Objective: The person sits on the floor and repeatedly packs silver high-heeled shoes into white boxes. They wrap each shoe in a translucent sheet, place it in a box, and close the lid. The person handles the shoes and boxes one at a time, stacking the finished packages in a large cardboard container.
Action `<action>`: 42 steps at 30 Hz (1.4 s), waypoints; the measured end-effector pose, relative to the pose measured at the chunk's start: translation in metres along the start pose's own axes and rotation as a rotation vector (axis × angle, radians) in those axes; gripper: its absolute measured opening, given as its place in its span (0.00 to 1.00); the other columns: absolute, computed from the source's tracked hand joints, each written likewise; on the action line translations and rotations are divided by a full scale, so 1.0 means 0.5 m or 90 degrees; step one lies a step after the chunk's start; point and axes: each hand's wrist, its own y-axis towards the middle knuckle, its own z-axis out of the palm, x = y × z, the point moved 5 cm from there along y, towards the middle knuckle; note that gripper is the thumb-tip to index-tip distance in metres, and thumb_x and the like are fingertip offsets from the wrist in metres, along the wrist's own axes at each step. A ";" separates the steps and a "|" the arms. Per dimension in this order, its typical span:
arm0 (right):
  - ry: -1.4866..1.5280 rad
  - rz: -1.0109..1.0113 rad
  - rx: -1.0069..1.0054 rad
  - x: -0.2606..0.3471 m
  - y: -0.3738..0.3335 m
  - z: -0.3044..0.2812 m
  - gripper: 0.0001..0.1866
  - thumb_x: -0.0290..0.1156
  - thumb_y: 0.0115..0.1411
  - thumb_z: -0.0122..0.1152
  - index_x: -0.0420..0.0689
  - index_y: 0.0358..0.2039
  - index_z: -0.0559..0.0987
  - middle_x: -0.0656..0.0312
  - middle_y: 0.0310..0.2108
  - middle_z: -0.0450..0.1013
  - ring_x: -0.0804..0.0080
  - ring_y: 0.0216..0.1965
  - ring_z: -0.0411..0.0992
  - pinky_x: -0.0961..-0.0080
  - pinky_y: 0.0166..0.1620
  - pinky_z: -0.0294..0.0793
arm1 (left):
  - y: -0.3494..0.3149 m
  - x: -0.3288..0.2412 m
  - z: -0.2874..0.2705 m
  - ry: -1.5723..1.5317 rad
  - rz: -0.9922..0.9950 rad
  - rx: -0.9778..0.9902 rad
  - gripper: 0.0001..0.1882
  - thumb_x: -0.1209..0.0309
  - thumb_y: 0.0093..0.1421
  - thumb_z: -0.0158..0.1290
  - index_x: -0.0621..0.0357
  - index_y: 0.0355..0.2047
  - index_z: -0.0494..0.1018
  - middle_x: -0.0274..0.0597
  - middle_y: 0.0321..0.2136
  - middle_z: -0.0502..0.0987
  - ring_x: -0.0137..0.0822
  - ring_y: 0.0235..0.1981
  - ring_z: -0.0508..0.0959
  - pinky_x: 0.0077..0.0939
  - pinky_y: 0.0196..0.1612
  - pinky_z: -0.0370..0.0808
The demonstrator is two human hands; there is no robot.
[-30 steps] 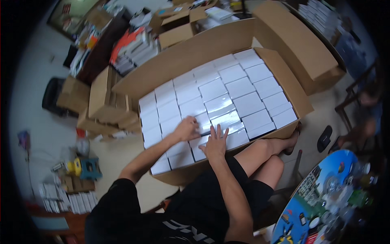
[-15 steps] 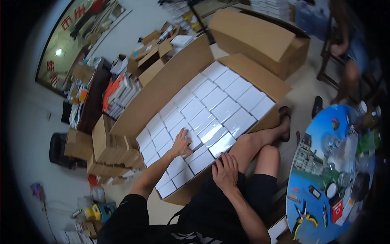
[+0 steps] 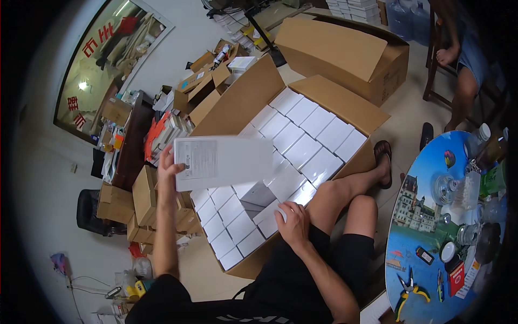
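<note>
My left hand (image 3: 168, 171) grips one end of a long white box (image 3: 237, 162) and holds it raised above a large cardboard carton (image 3: 251, 81). The end in my hand carries a printed grey panel. Rows of white boxes (image 3: 295, 137) fill the carton, and a dark gap (image 3: 258, 195) shows among them below the lifted box. At the carton's near edge, my right hand (image 3: 294, 224) rests with bent fingers against a white box beside the gap, holding nothing that I can see. The raised box hides part of the rows.
A second large carton (image 3: 334, 51) stands behind. On the right, a blue picture-topped table (image 3: 413, 229) bears jars, bottles and pliers (image 3: 411, 291). Small cartons (image 3: 141, 197) are stacked at left. Another person's leg (image 3: 463, 100) shows at far right.
My left hand has lifted the white box out of the rows and moved up and left, leaving a gap. My right hand stays near the carton's edge, its fingers now more bent.
</note>
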 end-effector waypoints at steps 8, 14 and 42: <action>0.666 0.458 -0.070 -0.076 0.277 0.015 0.22 0.40 0.58 0.65 0.30 0.41 0.77 0.52 0.38 0.78 0.66 0.40 0.76 0.72 0.43 0.74 | -0.126 0.384 0.364 -0.365 -0.326 -0.067 0.49 0.63 0.55 0.62 0.39 0.69 0.41 0.50 0.58 0.59 0.50 0.59 0.65 0.53 0.54 0.73; 0.124 0.337 -0.111 -0.051 0.371 -0.104 0.22 0.39 0.56 0.65 0.34 0.45 0.78 0.52 0.42 0.77 0.57 0.42 0.75 0.67 0.48 0.72 | -0.119 0.424 0.392 0.157 -0.210 0.053 0.68 0.54 0.47 0.71 0.67 0.70 0.31 0.57 0.68 0.46 0.52 0.70 0.50 0.40 0.70 0.50; 0.045 0.105 -0.050 -0.084 0.427 -0.136 0.17 0.37 0.63 0.59 0.34 0.39 0.82 0.54 0.60 0.67 0.58 0.62 0.62 0.53 0.63 0.59 | -0.480 0.699 -0.235 -0.462 -0.523 -0.548 0.22 0.57 0.64 0.52 0.62 0.48 0.66 0.45 0.44 0.70 0.42 0.50 0.71 0.43 0.57 0.71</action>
